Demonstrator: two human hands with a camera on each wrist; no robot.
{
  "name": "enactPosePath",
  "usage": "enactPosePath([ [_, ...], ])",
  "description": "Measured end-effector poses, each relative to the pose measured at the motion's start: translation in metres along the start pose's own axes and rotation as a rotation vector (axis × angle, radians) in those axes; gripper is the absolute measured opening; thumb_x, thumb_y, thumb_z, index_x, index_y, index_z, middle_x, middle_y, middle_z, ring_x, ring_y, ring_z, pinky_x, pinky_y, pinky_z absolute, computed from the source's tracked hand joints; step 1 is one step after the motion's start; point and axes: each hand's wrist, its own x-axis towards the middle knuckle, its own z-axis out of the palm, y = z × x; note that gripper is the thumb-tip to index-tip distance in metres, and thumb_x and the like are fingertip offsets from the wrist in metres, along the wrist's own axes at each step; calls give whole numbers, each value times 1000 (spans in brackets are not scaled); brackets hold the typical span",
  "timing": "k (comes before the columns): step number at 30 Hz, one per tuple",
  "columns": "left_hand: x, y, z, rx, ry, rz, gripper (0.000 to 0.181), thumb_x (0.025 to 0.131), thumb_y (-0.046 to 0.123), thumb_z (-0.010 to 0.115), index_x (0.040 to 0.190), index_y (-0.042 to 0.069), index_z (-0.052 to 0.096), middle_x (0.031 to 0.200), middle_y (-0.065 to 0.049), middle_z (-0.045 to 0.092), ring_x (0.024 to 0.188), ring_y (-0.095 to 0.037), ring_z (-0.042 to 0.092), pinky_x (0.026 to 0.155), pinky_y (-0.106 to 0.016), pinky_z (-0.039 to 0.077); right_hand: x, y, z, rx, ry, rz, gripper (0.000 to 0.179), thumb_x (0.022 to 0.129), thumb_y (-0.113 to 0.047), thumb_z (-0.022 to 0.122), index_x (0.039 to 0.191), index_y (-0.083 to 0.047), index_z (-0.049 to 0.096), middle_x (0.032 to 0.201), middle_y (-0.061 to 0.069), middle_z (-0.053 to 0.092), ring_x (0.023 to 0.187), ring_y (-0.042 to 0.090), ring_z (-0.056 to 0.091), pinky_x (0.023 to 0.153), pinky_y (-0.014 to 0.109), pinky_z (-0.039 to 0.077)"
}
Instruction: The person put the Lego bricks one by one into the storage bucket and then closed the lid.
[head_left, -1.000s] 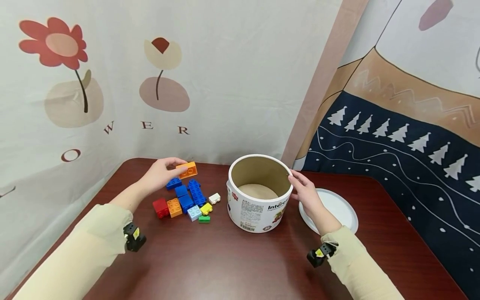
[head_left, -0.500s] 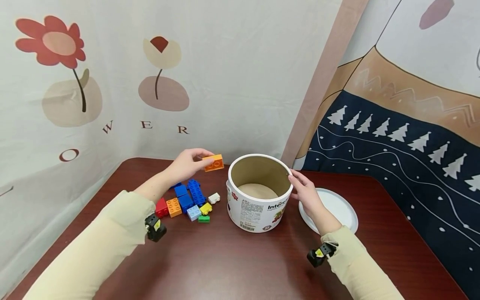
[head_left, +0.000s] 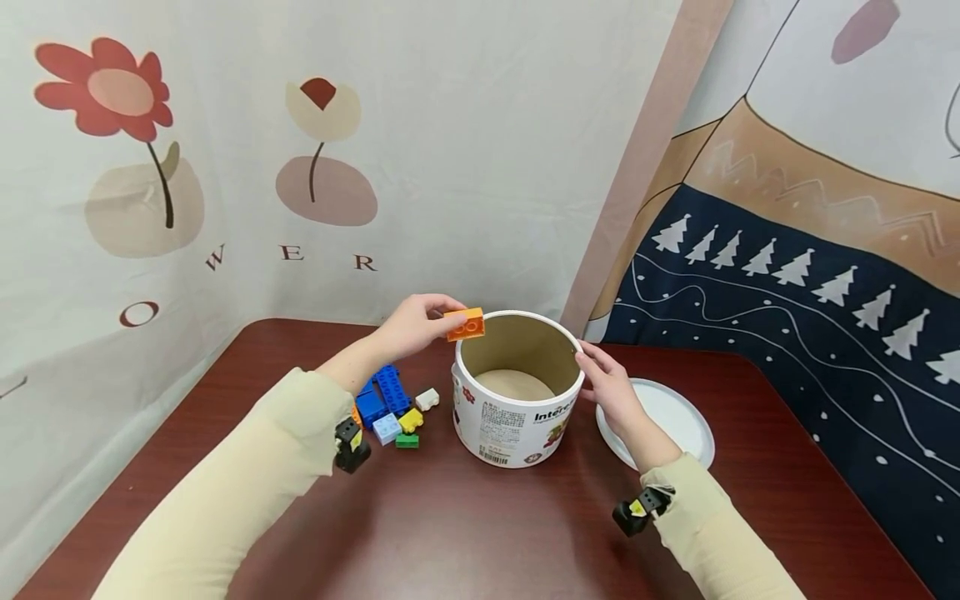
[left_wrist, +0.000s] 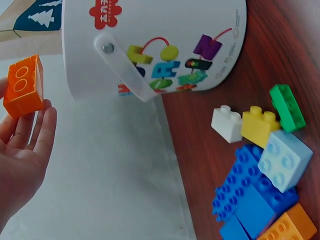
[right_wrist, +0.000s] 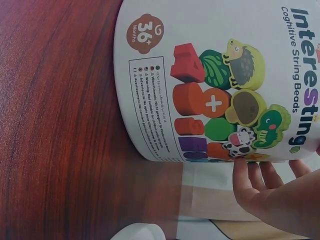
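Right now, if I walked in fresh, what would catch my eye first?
Probably the raised orange brick, pinched in the person's left fingers beside the rim of the big white tub, central in the head view. Right fingers touch that tub's right side, while a cluster of colourful bricks lies on the table to its left. Behind, a large red flower stands out on the cloth, upper left.

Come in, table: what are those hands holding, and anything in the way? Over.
Left fingers pinching an orange block, held near the tub. Right fingers touching the tub's upper side. Tub open, nothing seen blocking it.
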Motion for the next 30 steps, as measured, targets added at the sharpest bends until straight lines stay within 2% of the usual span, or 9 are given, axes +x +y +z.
enactPosePath([
  [8,14,16,22,-26,-53,28,32,92,32,57,116,11,64,113,-8,64,101,-23,58,88,-37,49,0,2,-2,10,5,4,47,101,-25,39,144,-9,34,147,19,36,130,34,41,102,50,40],
  [18,27,27,51,-4,-68,59,29,91,29,60,112,10,66,109,-7,66,99,-20,60,88,-33,49,0,2,1,2,5,5,47,101,-27,40,144,-10,35,147,19,36,131,34,40,102,51,40],
  [23,28,30,59,11,-91,89,28,91,27,60,111,8,66,106,-8,67,95,-18,61,85,-30,50,1,1,2,-9,7,7,47,101,-28,41,144,-11,36,147,18,37,131,34,41,102,50,40],
  [30,31,32,65,18,-104,97,29,90,27,61,112,10,66,108,-6,67,97,-18,61,85,-29,50,2,2,0,-1,4,-12,46,101,-26,41,144,-10,36,146,19,37,130,34,42,100,47,43],
])
